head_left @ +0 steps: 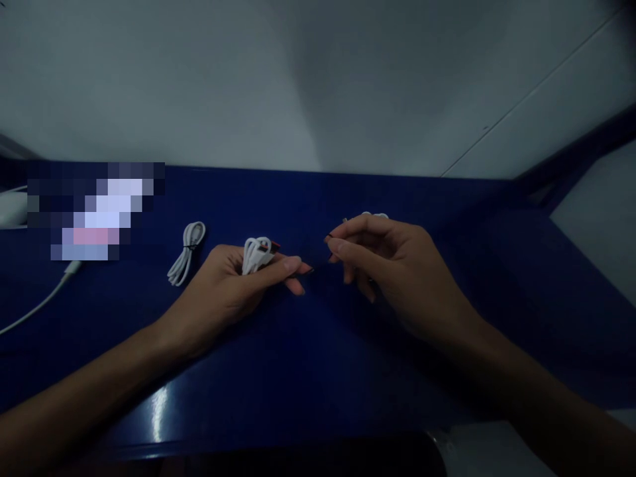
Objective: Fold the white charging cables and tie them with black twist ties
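Observation:
My left hand (238, 281) is closed around a small bundle of coiled white cable (256, 254) with a dark tie on it, held just above the blue table (308, 371). My right hand (385, 265) is a short way to the right, its thumb and forefinger pinched on a thin dark tie (328, 240) whose ends are hard to make out. A bit of another white cable (375, 215) shows behind my right hand's knuckles.
A second coiled white cable (186, 254) tied with a dark band lies on the table left of my left hand. A loose white cord (40, 303) runs off the left edge. A blurred patch covers an object at the far left. A pale wall rises behind the table.

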{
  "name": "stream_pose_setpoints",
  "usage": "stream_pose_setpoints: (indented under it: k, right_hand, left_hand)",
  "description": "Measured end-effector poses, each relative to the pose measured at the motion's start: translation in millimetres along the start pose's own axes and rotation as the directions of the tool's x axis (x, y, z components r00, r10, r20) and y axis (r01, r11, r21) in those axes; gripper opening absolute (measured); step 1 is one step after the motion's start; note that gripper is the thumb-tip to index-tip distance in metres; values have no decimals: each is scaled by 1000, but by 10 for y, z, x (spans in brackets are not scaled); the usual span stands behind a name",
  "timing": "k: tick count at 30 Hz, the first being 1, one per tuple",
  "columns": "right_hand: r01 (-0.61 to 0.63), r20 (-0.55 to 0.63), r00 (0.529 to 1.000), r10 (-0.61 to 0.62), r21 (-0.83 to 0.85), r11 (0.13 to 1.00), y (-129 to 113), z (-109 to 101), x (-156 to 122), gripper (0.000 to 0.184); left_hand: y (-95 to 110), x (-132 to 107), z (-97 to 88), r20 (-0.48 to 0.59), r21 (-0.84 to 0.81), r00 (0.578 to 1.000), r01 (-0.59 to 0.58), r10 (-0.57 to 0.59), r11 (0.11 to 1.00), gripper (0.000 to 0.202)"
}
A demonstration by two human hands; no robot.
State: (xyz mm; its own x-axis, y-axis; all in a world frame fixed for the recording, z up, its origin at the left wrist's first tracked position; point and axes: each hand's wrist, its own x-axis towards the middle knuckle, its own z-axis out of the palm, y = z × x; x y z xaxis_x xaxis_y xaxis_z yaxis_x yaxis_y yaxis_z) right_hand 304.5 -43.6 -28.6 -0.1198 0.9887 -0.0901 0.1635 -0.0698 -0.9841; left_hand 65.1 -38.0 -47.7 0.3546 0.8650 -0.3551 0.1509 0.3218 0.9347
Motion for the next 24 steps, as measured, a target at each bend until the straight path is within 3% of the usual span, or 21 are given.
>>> stream_pose_setpoints:
  k: [10, 17, 24]
  right_hand:
    - [2, 22, 1000, -1, -7, 1000, -9, -18, -1, 20]
    - [-86, 135, 988, 77, 60, 994, -7, -43, 26, 26]
    - [-110, 208, 974, 91, 83, 990, -23, -76, 23, 28]
  left_hand:
    - [76, 7, 36, -45, 156, 995, -78, 86, 985, 30]
    - [57, 12, -24, 35, 186, 986, -164, 160, 969, 28]
    - [108, 0, -30, -27, 249, 980, -183, 196, 951, 35]
